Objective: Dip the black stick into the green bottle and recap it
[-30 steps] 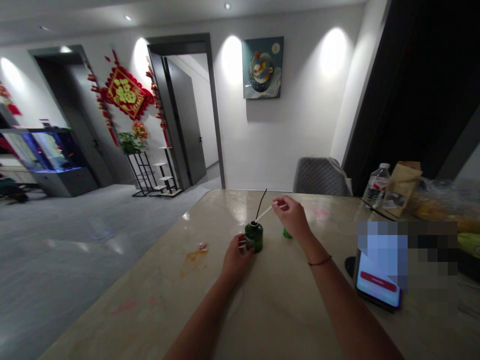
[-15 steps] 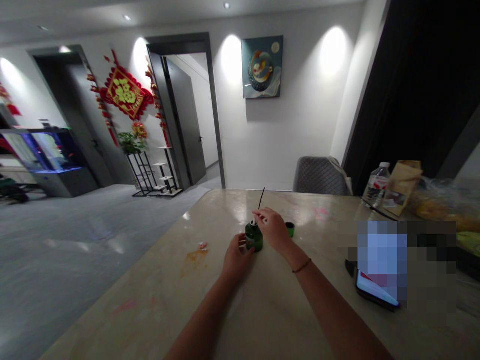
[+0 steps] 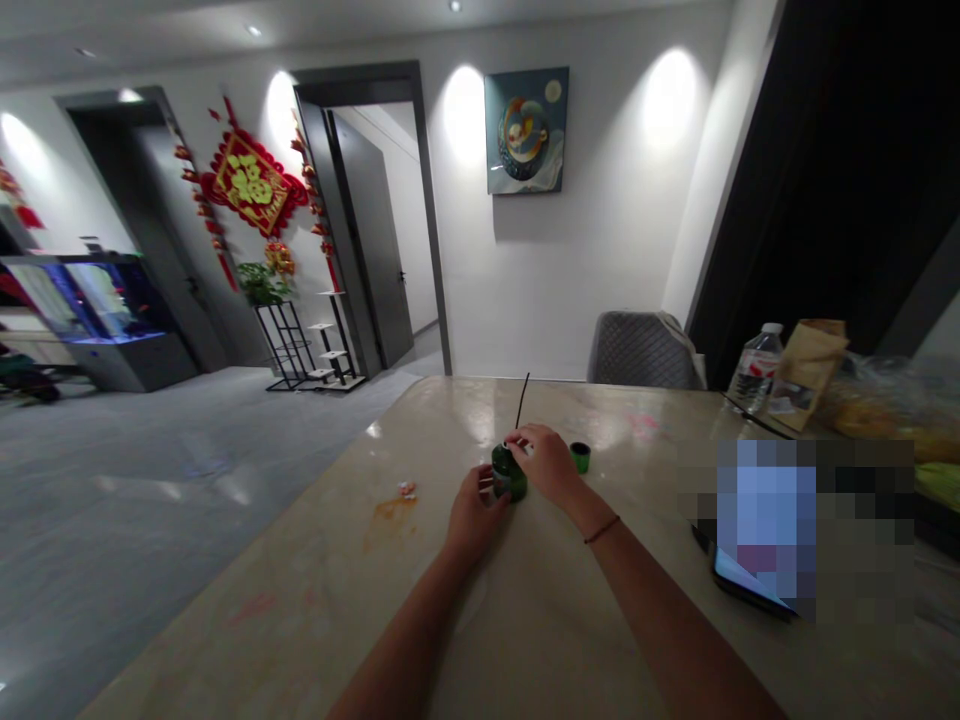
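A small dark green bottle (image 3: 508,477) stands on the marble table (image 3: 525,620), with a thin black stick (image 3: 521,399) rising from its neck. My left hand (image 3: 472,512) is closed round the bottle's near side and steadies it. Just over the bottle's mouth, my right hand (image 3: 550,464) pinches a white stick whose tip barely shows at the neck. A small green cap (image 3: 580,457) sits on the table right behind my right hand.
A phone (image 3: 742,585) with a lit screen lies at the right. A water bottle (image 3: 752,368), a brown paper bag (image 3: 806,362) and plastic bags crowd the far right. A grey chair (image 3: 641,352) stands at the table's far end. An orange stain (image 3: 388,513) marks the tabletop at left.
My right hand came down and left with the white stick, from raised beside the bottle to right over its mouth. The stick now sits mostly inside. My left hand stayed on the bottle.
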`<state>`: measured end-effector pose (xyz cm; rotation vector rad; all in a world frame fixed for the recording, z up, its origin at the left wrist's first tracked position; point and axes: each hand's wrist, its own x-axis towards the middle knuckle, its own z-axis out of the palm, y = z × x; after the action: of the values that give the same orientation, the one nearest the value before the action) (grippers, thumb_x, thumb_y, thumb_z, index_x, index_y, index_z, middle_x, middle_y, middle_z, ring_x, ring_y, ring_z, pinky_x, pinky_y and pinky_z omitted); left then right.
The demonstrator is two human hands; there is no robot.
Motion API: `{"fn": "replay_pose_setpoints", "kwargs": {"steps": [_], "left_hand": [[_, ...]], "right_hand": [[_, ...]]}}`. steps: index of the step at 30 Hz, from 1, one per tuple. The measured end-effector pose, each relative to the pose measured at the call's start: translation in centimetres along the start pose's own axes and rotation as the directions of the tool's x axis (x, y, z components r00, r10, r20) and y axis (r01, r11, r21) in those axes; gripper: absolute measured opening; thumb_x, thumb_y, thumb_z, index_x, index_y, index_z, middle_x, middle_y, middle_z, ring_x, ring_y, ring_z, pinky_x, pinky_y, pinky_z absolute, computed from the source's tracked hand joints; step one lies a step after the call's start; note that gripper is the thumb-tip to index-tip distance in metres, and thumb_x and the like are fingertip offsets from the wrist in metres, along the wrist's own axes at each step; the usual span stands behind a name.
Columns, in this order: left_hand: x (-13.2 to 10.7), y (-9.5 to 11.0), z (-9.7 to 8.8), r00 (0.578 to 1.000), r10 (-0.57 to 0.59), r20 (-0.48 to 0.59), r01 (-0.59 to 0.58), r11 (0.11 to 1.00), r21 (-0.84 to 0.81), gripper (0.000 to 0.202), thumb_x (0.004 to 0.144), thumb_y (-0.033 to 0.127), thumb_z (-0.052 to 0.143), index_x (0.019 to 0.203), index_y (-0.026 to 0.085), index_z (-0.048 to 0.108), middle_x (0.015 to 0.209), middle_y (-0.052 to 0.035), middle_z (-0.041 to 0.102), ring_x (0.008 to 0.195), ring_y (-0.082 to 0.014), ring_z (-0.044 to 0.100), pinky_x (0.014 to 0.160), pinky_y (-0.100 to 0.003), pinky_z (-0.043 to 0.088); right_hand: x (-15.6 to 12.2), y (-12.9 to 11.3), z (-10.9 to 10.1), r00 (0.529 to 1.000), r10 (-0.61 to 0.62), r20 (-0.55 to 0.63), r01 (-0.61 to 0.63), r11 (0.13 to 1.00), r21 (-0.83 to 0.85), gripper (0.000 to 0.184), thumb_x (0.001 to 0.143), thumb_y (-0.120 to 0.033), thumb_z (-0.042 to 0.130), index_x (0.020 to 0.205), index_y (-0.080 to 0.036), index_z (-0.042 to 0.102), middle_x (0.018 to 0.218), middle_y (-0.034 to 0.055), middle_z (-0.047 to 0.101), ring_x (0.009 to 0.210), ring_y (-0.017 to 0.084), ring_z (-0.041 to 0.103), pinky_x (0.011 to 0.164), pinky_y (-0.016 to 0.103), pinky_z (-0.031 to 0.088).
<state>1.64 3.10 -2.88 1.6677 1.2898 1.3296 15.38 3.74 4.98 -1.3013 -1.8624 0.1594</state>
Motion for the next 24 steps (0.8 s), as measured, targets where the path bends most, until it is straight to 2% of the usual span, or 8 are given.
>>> {"fn": "replay_pose_setpoints", "kwargs": {"steps": [11, 19, 24], "left_hand": [[-0.06, 0.3, -0.02, 1.0, -0.004, -0.002, 0.004, 1.0, 0.023, 0.038, 0.063, 0.015, 0.063, 0.098, 0.016, 0.051, 0.099, -0.0084, 0.061, 0.086, -0.0157, 0.059, 0.08, -0.032, 0.046], [0.02, 0.21, -0.04, 1.0, -0.001, 0.012, 0.001, 0.999, 0.045, 0.041, 0.062, 0.013, 0.062, 0.101, 0.016, 0.05, 0.101, -0.0086, 0.06, 0.087, -0.0152, 0.059, 0.08, -0.032, 0.046], [0.03, 0.02, -0.04, 1.0, -0.001, 0.016, 0.0, 0.999, 0.049, 0.041, 0.063, 0.016, 0.063, 0.102, 0.016, 0.049, 0.102, -0.0091, 0.06, 0.086, -0.0154, 0.06, 0.08, -0.033, 0.046]], "right_hand": [[-0.28, -0.39, -0.14, 0.988, -0.153, -0.022, 0.15, 0.985, -0.085, 0.017, 0.077, -0.011, 0.049, 0.082, -0.017, 0.064, 0.085, 0.0041, 0.065, 0.086, 0.016, 0.053, 0.08, 0.026, 0.041], [-0.22, 0.08, 0.28, 0.988, -0.152, -0.006, 0.152, 0.986, -0.068, 0.017, 0.078, -0.013, 0.049, 0.082, -0.017, 0.065, 0.084, 0.005, 0.066, 0.084, 0.018, 0.054, 0.08, 0.029, 0.041], [0.04, 0.39, 0.13, 0.991, -0.123, -0.058, 0.126, 0.99, 0.062, 0.021, 0.078, -0.012, 0.046, 0.086, -0.017, 0.064, 0.086, 0.0052, 0.066, 0.084, 0.016, 0.056, 0.078, 0.027, 0.043]]}}
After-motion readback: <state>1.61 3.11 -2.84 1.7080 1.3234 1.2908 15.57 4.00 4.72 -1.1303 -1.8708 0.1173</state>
